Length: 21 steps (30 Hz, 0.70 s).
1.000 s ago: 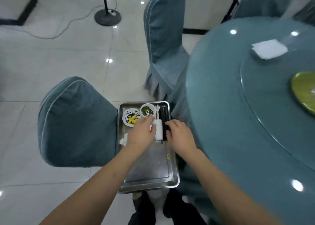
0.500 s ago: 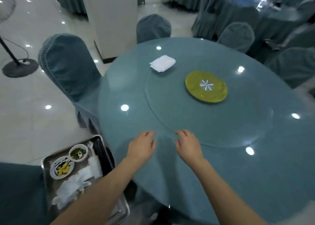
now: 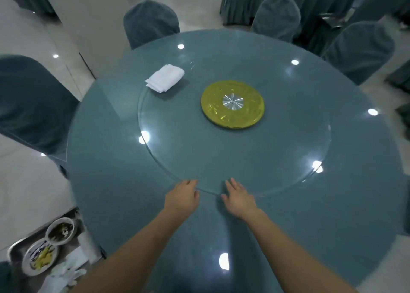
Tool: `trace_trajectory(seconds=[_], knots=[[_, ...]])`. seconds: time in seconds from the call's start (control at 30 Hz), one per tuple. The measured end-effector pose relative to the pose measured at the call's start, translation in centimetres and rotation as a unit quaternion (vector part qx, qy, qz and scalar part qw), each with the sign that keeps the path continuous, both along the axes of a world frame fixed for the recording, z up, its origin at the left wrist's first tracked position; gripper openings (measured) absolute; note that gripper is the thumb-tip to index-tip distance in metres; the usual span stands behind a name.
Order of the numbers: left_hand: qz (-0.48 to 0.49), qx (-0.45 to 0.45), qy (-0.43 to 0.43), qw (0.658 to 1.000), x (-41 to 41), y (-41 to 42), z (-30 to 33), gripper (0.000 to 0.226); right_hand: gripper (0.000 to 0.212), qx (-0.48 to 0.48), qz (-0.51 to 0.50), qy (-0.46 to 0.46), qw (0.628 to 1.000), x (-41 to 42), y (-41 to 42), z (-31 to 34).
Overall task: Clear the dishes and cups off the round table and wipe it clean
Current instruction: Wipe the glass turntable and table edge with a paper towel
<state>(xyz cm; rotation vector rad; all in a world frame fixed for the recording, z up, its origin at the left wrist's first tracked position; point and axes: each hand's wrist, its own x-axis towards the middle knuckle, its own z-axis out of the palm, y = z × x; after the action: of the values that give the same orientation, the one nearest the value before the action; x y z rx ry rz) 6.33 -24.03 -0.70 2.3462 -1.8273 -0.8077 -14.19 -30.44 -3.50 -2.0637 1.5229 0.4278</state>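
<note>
View has swung up from the tray [image 3: 13, 249] of dirty dishes [image 3: 40, 257] to the round table [image 3: 106, 181], left hand [image 3: 183, 198] and right hand [image 3: 238, 200] both released, flat at the glass turntable [image 3: 221, 157] edge; dishes cleared, white cloth [image 3: 165, 77] far across, wiping next

Round teal table [image 3: 111, 181] w/ glass turntable [image 3: 288, 159]; folded white cloth [image 3: 165, 77] flat on turntable's far-left edge; dirty dishes [image 3: 48, 246] on tray [image 3: 13, 248] left of table.

Left hand [image 3: 182, 198] and right hand [image 3: 237, 198] reach flat-fingered to the glass turntable [image 3: 288, 159] edge on the round table [image 3: 111, 181].
</note>
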Motion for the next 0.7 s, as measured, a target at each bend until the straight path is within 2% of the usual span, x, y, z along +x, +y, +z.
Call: trace_trajectory(seconds=[0.27, 0.47, 0.57, 0.7], knots=[[-0.059, 0.057, -0.019, 0.996, 0.0, -4.1, -2.1, 0.041, 0.067, 0.012, -0.023, 0.054, 0.998, -2.8, -0.6, -0.5], [-0.088, 0.068, -0.027, 0.993, 1.1, -6.4, -2.7, 0.040, 0.068, -0.013, -0.113, 0.114, 0.987, -6.1, -3.0, -0.3], [-0.102, 0.063, -0.028, 0.992, 1.6, -6.7, -3.1, 0.040, 0.057, -0.055, -0.162, 0.089, 0.981, -5.3, -3.8, 0.2], [-0.106, 0.054, -0.021, 0.993, 2.4, -6.5, -3.4, 0.044, 0.055, -0.102, -0.125, 0.029, 0.987, -0.9, -3.0, 1.1]])
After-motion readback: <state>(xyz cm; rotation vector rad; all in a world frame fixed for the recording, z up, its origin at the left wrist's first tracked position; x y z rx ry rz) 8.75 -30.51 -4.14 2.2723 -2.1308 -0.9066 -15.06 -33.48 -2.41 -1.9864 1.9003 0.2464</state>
